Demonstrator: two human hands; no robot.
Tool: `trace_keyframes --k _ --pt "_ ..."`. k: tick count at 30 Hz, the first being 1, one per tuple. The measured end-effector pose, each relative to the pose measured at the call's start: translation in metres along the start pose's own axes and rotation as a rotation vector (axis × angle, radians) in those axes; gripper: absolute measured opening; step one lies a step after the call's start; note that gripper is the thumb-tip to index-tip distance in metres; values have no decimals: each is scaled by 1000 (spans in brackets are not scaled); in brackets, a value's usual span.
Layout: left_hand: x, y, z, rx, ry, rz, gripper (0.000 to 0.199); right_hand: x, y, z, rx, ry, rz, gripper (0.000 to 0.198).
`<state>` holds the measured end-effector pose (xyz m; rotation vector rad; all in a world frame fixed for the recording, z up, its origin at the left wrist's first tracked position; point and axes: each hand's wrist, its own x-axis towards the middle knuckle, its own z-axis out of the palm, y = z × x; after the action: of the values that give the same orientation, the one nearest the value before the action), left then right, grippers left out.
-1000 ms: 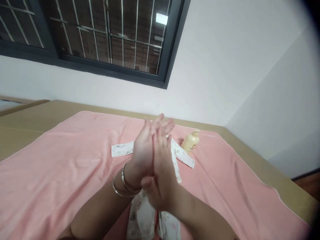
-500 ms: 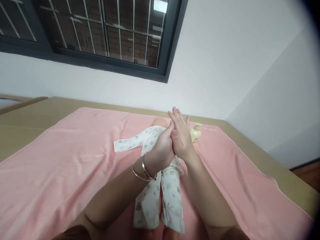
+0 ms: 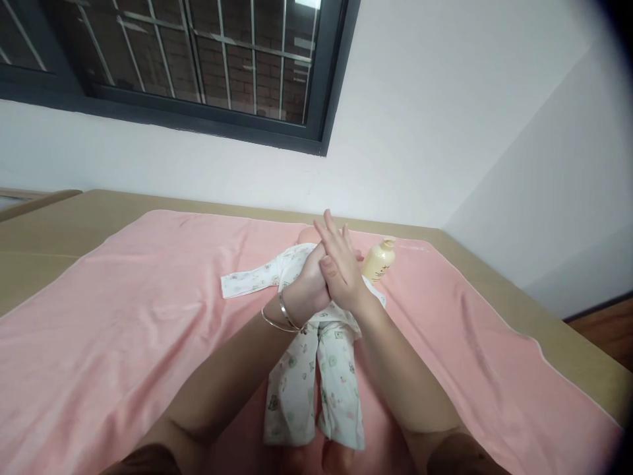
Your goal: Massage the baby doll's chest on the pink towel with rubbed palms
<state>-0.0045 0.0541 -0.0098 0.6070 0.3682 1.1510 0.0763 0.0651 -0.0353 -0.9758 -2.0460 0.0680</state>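
Note:
My left hand [image 3: 312, 282], with thin bracelets at the wrist, is pressed palm to palm against my right hand [image 3: 342, 269]. The fingers of my right hand are stretched out and slightly apart. Those of my left hand lie extended against it, partly hidden behind it. Neither hand shows an object in it. Below and behind them lies a baby doll [image 3: 291, 396] in a white printed top and trousers, on its back. One sleeve [image 3: 250, 280] reaches out to the left. My hands cover part of its chest, and only the top of its head [image 3: 307, 235] shows.
A pale yellow bottle [image 3: 380, 259] stands just right of my hands, near the doll's other sleeve. A pink cloth [image 3: 163, 316] with soft folds covers most of the wooden table [image 3: 499, 284]. White wall and a dark-framed barred window [image 3: 324, 132] rise behind.
My joined hands have shifted slightly left, and their palms have slid against each other. More of the bottle shows beside them. The whole view has moved a little.

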Motion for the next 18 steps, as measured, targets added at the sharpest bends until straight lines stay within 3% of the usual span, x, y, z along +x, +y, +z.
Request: trace_keyframes --k 2,4,6,9,11,13,18 --pt "10 9 -7 80 -41 -27 43 2 20 9 4 46 3 67" --pt "28 19 -23 187 0 19 45 2 36 26 0 38 39 67" --pt "49 25 -46 354 149 152 48 0 48 44 2 -72 116 66" --pt "78 20 -88 680 398 346 47 -1 64 60 -39 -367 113 57" --pt "92 12 -112 811 403 329 54 0 78 60 -53 -471 49 48" --pt "98 4 -129 896 377 350 57 1 92 54 -46 -462 66 45" --pt "100 -4 -143 998 415 452 57 -3 95 45 -196 -484 469 71"
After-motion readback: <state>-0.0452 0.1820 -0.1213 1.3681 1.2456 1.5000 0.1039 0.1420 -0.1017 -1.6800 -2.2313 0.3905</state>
